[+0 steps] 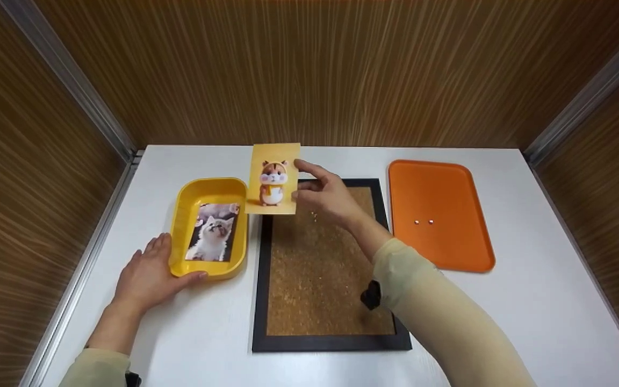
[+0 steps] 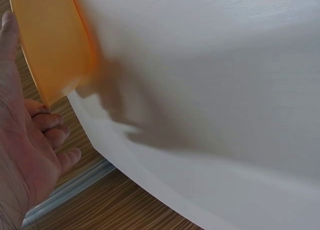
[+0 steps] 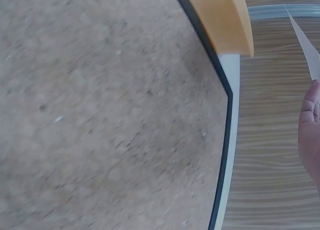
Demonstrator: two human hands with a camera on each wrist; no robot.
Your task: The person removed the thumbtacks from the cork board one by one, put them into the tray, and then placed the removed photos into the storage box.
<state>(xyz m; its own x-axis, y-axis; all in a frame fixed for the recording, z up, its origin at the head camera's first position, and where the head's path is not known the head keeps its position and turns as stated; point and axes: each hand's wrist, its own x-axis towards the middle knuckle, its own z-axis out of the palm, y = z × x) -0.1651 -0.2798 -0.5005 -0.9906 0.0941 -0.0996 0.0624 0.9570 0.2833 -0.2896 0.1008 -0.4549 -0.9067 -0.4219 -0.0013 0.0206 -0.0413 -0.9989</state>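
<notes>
My right hand [image 1: 328,196] pinches the right edge of a yellow picture card [image 1: 272,199] showing a cartoon hamster. The card is held up over the far left part of a black-framed cork board [image 1: 320,290]. In the right wrist view, only the thin side of the card [image 3: 306,44] and part of the hand [image 3: 310,140] appear. My left hand [image 1: 148,274] rests against the near left corner of a yellow tray [image 1: 179,215], thumb along its front and fingers by its left side. Inside that tray lies a kitten photo [image 1: 214,234].
An orange tray [image 1: 444,188] sits right of the board, with two small pale pins [image 1: 431,221] on it. Several tiny specks or pins dot the cork. Wood-grain panels [image 1: 320,70] enclose the white table [image 1: 535,279] at the back and sides.
</notes>
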